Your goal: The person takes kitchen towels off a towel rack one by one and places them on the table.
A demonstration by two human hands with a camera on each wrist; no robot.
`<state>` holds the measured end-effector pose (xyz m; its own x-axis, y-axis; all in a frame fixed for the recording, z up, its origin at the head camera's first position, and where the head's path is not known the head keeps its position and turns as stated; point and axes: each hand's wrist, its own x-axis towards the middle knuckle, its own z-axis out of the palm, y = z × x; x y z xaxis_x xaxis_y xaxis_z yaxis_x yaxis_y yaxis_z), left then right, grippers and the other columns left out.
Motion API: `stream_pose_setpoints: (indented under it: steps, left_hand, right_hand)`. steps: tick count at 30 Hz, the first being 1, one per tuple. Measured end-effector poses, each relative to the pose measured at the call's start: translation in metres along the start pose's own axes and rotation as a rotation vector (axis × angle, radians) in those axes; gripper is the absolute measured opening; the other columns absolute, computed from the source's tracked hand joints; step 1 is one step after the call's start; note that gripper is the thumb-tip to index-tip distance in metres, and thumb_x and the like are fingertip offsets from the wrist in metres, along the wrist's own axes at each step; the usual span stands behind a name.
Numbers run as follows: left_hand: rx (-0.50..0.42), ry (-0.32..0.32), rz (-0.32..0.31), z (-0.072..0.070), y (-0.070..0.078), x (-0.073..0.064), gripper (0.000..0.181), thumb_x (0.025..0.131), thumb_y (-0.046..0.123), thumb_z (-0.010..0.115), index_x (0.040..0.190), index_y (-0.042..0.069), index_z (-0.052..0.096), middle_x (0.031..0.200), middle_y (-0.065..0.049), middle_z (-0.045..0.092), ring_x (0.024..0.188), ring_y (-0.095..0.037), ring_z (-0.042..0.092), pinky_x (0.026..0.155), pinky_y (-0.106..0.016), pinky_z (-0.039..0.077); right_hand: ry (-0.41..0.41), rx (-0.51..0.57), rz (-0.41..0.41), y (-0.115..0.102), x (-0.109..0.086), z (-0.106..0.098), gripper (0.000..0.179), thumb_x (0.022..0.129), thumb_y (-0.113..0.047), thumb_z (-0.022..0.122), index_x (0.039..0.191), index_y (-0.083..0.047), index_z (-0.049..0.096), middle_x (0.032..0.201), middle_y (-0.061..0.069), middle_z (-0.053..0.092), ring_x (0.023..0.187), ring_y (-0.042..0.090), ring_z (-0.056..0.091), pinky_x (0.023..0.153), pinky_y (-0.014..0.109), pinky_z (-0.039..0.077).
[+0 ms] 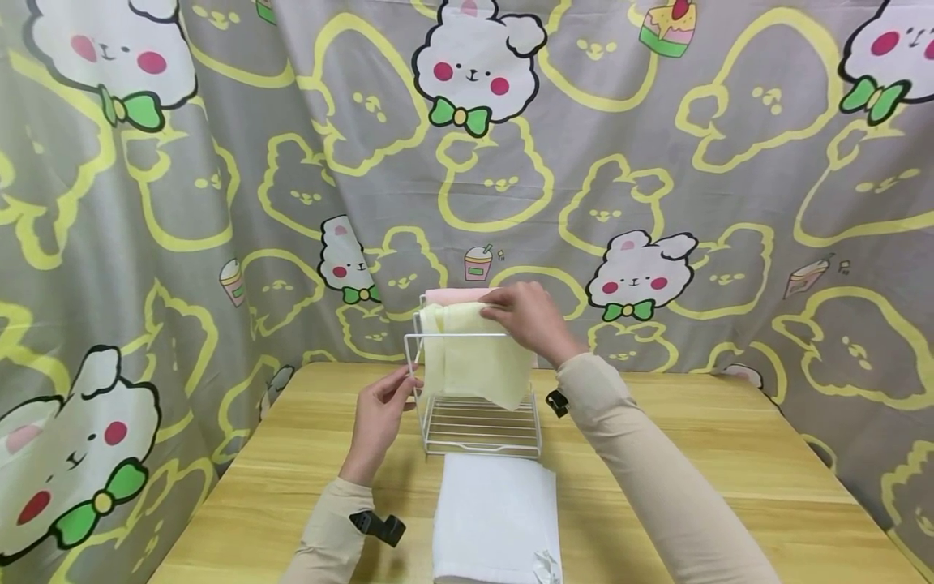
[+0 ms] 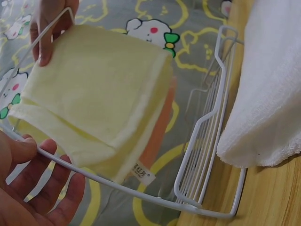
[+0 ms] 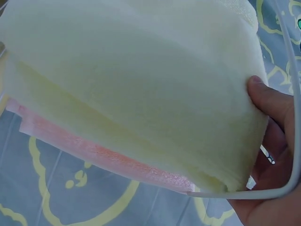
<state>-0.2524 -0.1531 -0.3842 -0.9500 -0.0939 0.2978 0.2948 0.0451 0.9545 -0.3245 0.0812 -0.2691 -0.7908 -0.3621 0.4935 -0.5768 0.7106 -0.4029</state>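
Note:
A pale yellow towel hangs folded over a bar of a white wire rack. My right hand pinches its upper right edge, thumb on the near face in the right wrist view. Behind it hangs a pink towel, mostly hidden; its lower edge shows in the right wrist view. My left hand holds the rack's left side wire, with thumb and fingers about the wire in the left wrist view. A small printed label shows below the towels.
A folded white towel lies on the wooden table just in front of the rack, its near end cut off by the frame. A grey curtain with rabbit prints hangs behind the table and along its left side.

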Motion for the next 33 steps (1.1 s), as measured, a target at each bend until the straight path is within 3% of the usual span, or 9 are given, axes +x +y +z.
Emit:
stream_pose_setpoints:
  steps: [12, 21, 25, 33]
  left_hand:
    - [0.002, -0.007, 0.003, -0.001, 0.001, 0.0, 0.028, 0.091, 0.009, 0.056, 0.118, 0.005, 0.061, 0.101, -0.025, 0.063, 0.097, -0.039, 0.057, 0.077, -0.047, 0.054]
    - [0.0, 0.004, 0.005, -0.001, -0.001, 0.001, 0.027, 0.09, 0.009, 0.057, 0.116, 0.007, 0.062, 0.098, -0.022, 0.064, 0.096, -0.04, 0.057, 0.076, -0.048, 0.054]
    - [-0.012, 0.001, 0.011, -0.001, -0.001, 0.001, 0.027, 0.09, 0.008, 0.057, 0.116, 0.005, 0.062, 0.099, -0.024, 0.063, 0.096, -0.042, 0.057, 0.076, -0.048, 0.054]
    - [-0.016, 0.015, 0.017, 0.0, 0.0, 0.002, 0.03, 0.09, 0.007, 0.057, 0.119, -0.002, 0.058, 0.105, -0.017, 0.064, 0.097, -0.041, 0.057, 0.076, -0.047, 0.054]
  right_hand:
    - [0.074, -0.009, -0.053, -0.006, -0.003, -0.009, 0.019, 0.083, -0.027, 0.068, 0.099, -0.019, 0.072, 0.096, -0.002, 0.07, 0.088, 0.011, 0.065, 0.078, 0.029, 0.054]
    - [0.135, -0.005, -0.139, -0.014, -0.014, -0.019, 0.02, 0.083, -0.027, 0.067, 0.1, -0.018, 0.072, 0.095, -0.003, 0.07, 0.086, 0.01, 0.065, 0.075, 0.028, 0.055]
    - [0.17, -0.017, -0.176, -0.018, -0.019, -0.023, 0.019, 0.082, -0.027, 0.068, 0.099, -0.019, 0.072, 0.093, -0.004, 0.07, 0.085, 0.009, 0.065, 0.073, 0.027, 0.054]
    - [0.223, -0.045, -0.222, -0.029, -0.028, -0.035, 0.019, 0.081, -0.027, 0.068, 0.099, -0.022, 0.072, 0.094, -0.006, 0.07, 0.085, 0.008, 0.065, 0.071, 0.027, 0.054]
